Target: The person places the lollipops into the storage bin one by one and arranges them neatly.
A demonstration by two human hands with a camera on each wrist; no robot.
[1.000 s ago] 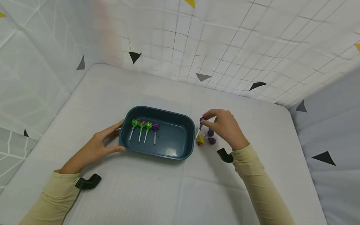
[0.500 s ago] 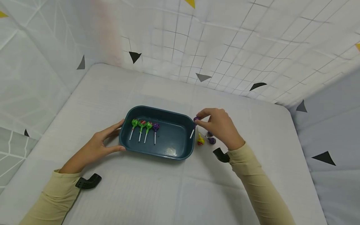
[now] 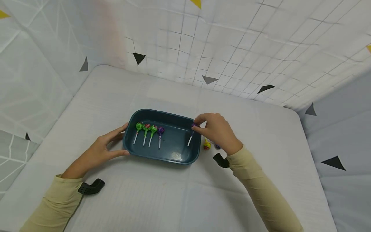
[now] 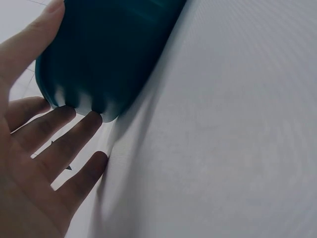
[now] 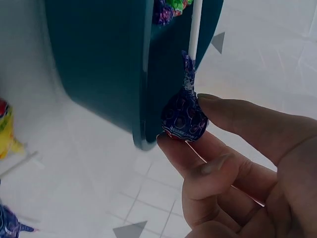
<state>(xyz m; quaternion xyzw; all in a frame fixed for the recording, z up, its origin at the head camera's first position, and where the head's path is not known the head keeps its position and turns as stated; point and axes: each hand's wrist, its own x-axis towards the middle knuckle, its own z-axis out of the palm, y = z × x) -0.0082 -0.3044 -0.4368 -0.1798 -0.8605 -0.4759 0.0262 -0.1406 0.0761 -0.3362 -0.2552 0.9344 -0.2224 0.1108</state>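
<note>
I remotely logged the right hand point(image 3: 215, 130) pinching a purple-wrapped lollipop point(image 5: 184, 118) over the right end of the dark teal tray point(image 3: 175, 143), the left hand point(image 3: 99, 149) spread against its opposite end; low release (stick parallel to the four lollipops point(image 3: 153, 129)) seemed best.

The white tabletop point(image 3: 139, 203) carries a teal tray point(image 3: 176, 140), with a yellow lollipop point(image 3: 207, 145) and a purple lollipop point(image 5: 7, 221) beside it.

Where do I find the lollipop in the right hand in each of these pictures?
Head: the lollipop, just below centre, at the tray's right end.
Left wrist: not in it.
Right wrist: the lollipop, just right of centre, stick pointing up.
Shared landmark: the tray, visible in all three.
</note>
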